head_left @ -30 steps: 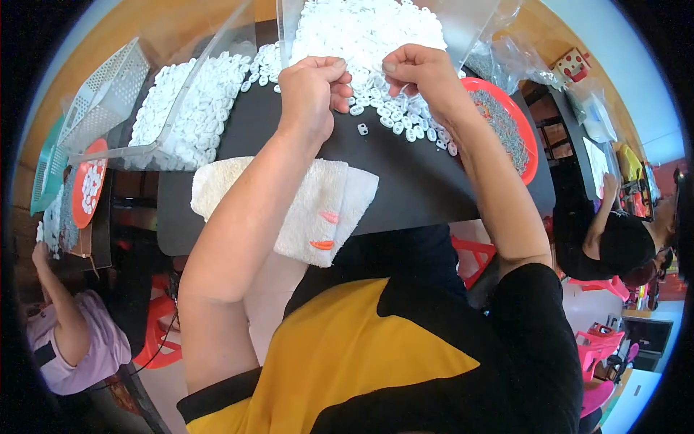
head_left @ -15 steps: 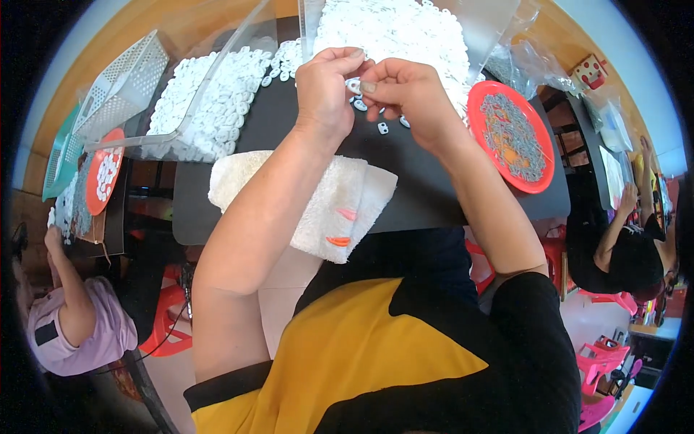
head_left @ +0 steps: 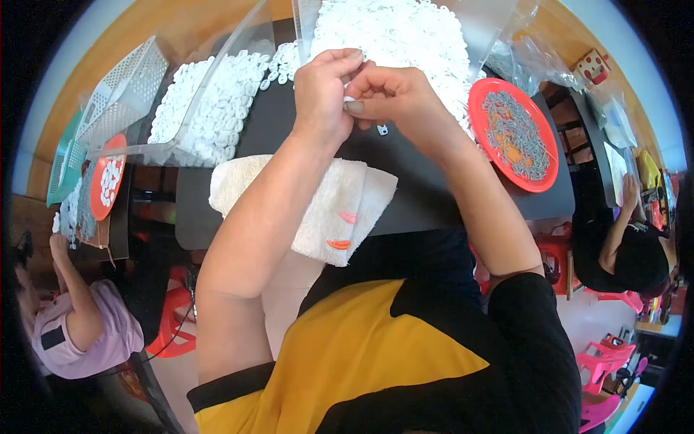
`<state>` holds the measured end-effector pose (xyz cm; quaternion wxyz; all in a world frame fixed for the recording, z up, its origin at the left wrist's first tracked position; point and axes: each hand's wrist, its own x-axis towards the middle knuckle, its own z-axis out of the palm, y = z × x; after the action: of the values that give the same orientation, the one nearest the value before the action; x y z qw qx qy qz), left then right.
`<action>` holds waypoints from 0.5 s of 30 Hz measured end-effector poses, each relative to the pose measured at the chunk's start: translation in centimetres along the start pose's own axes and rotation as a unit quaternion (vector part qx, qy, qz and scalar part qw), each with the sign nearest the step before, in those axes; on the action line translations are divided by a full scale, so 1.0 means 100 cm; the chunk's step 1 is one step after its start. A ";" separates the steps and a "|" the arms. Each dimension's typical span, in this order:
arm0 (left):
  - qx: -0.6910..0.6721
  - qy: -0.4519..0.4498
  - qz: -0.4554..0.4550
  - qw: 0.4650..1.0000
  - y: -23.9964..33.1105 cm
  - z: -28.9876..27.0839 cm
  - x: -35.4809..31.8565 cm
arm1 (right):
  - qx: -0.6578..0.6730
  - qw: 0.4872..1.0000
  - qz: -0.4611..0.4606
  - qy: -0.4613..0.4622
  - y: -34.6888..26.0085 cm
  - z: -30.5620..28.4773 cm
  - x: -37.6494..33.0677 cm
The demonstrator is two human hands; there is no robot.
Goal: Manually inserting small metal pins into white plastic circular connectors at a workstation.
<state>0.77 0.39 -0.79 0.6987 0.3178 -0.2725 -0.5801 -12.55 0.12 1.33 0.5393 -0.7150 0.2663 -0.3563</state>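
Observation:
My right hand pinches a small white oval plastic piece between thumb and fingers, close against the palm side of my left hand. The fingers of my left hand are curled together, and whatever they grip is hidden behind the hand. Below the two hands a loose white piece with dark holes lies on the black table. To the right, a red oval plate bears a heap of small grey metal pins. Straight ahead is a big pile of white pieces in a clear bin.
A second clear bin with white pieces stands at the left. A folded cream towel lies over the table's near edge. White basket, teal basket and orange plate sit far left. Other people work at both sides.
My right thumb and fingers have moved down and slightly left with the white piece, closer to my left palm. My left hand has stayed almost still.

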 end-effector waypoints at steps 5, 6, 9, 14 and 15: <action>0.070 0.015 0.072 0.995 0.000 0.003 -0.001 | 0.089 0.987 0.056 0.118 0.002 -0.032 0.001; 0.072 0.010 0.069 0.995 -0.001 0.005 -0.003 | 0.090 0.987 0.055 0.124 0.005 -0.037 0.001; 0.100 -0.012 0.075 0.992 -0.003 0.009 -0.007 | 0.186 0.968 0.080 0.149 0.012 -0.045 0.004; 0.129 -0.023 0.116 0.985 -0.003 0.013 -0.011 | 0.227 0.962 0.071 0.137 0.012 -0.041 0.002; 0.130 -0.023 0.115 0.984 -0.002 0.015 -0.012 | 0.229 0.961 0.067 0.138 0.011 -0.040 0.002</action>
<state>-0.69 1.33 -0.02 0.7072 0.3589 -0.3966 -0.4623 -15.61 -2.67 0.95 0.6694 -0.4964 0.2969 -0.4663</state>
